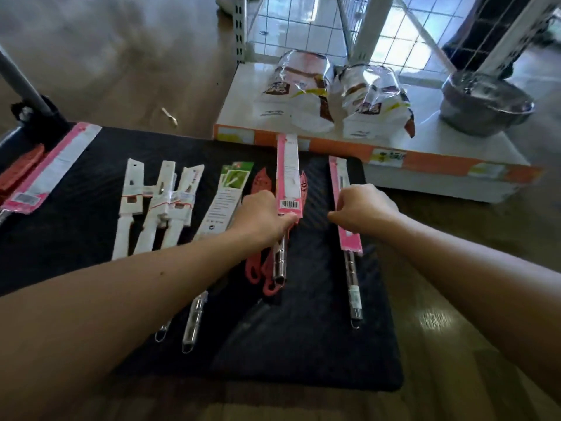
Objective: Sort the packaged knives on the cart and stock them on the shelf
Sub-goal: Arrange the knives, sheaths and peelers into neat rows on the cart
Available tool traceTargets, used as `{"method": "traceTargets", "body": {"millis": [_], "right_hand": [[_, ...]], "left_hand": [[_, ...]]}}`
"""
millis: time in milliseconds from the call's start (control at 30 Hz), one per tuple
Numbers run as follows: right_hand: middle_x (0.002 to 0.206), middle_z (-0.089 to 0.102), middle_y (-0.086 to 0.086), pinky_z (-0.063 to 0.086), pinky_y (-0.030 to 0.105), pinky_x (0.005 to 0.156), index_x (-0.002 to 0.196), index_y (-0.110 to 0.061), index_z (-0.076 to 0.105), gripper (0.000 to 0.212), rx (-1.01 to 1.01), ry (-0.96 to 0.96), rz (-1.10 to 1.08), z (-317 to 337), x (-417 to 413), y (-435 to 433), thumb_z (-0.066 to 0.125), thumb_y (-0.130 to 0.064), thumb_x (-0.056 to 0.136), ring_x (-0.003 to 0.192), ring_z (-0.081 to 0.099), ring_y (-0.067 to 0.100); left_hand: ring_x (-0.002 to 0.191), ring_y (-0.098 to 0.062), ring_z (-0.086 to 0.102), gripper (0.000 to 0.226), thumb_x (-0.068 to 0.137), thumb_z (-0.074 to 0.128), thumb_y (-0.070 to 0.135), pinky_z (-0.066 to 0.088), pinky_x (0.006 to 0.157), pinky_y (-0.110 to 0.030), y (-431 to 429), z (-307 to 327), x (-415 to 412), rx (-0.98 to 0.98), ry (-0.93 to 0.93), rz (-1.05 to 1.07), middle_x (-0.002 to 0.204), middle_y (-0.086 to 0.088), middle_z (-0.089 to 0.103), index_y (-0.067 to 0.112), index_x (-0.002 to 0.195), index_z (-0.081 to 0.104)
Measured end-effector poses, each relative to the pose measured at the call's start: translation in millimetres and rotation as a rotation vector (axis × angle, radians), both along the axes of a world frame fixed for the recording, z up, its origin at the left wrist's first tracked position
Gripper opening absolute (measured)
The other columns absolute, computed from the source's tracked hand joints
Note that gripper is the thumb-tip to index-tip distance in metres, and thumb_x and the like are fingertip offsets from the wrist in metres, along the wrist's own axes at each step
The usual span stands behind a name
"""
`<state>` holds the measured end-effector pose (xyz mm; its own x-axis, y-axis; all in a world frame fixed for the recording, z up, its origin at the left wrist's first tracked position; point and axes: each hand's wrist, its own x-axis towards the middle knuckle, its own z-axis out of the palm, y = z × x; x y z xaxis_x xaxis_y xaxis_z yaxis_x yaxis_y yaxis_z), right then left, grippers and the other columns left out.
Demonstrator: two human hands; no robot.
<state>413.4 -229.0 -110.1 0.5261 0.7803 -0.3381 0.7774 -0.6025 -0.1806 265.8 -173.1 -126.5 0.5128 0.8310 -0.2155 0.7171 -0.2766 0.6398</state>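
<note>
Mid-frame, the left hand (264,217) grips 1 pink-sleeved knife (288,174) at the sleeve's lower end, over the red knives (258,268). The right hand (364,208) curls its fingers round the second pink knife (349,235), which lies on the black cart (303,344). Both long axes run bottom to top of frame, toward the shelf (425,153) at upper right, nearer the right hand. The fingertips are hidden under the knuckles.

The left hand (261,217) and its long pink pack (287,174) cover parts of the red knives (263,180) on the cart (303,344). The right hand (364,211) hides its fingertips on a second pink pack (350,238). A third pink pack (54,165), at the cart's left end, runs off the picture.
</note>
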Motion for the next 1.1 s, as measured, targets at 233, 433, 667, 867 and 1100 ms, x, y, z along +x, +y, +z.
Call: {"method": "traceTargets", "body": {"millis": [233, 433, 667, 867, 1100], "right_hand": [[0.079, 0.056, 0.001, 0.04, 0.025, 0.053, 0.085, -0.017, 0.053, 0.025, -0.003, -0.03, -0.046, -9.7, 35.4, -17.5, 0.059, -0.041, 0.087, 0.071, 0.056, 0.016], [0.089, 0.059, 0.004, 0.043, 0.028, 0.059, 0.092, -0.017, 0.055, 0.026, -0.031, -0.02, -0.039, -20.0, 37.8, -20.2, 0.06, -0.041, 0.085, 0.083, 0.061, 0.021], [0.09, 0.062, 0.002, 0.045, 0.026, 0.054, 0.092, -0.018, 0.056, 0.023, 0.024, -0.009, -0.003, -19.6, 30.5, -7.1, 0.06, -0.04, 0.086, 0.079, 0.063, 0.018], [0.092, 0.062, 0.005, 0.054, 0.031, 0.066, 0.099, -0.012, 0.06, 0.029, 0.053, -0.017, 0.048, -16.5, 8.8, 4.7, 0.06, -0.037, 0.085, 0.082, 0.063, 0.02], [0.092, 0.064, 0.006, 0.056, 0.039, 0.076, 0.093, -0.011, 0.063, 0.023, 0.111, 0.031, 0.162, -1.6, -41.8, 30.6, 0.059, -0.032, 0.084, 0.085, 0.063, 0.023]], "left_hand": [[0.086, -0.02, 0.063, 0.032, 0.087, 0.061, 0.031, 0.046, 0.065, -0.024, -21.2, -10.0, 49.4, -0.039, -0.037, -0.039, 0.107, -0.008, 0.068, 0.008, 0.11, 0.061], [0.089, -0.024, 0.065, 0.035, 0.086, 0.063, 0.035, 0.049, 0.067, -0.028, -26.7, -25.2, 54.6, -0.054, 0.025, -0.083, 0.105, -0.01, 0.067, 0.009, 0.107, 0.057], [0.088, -0.027, 0.064, 0.043, 0.085, 0.064, 0.028, 0.057, 0.077, -0.04, -21.8, -15.7, 50.9, 0.017, -0.06, -0.137, 0.11, -0.011, 0.059, 0.007, 0.119, 0.047], [0.098, -0.029, 0.061, 0.044, 0.084, 0.063, 0.03, 0.052, 0.085, -0.039, -4.5, -11.3, 27.2, 0.082, -0.039, -0.075, 0.109, -0.013, 0.062, 0.006, 0.118, 0.05], [0.101, -0.03, 0.058, 0.037, 0.084, 0.061, 0.031, 0.046, 0.084, -0.036, 25.9, -2.4, -31.8, 0.161, 0.034, -0.025, 0.106, -0.012, 0.063, 0.009, 0.113, 0.054]]}}
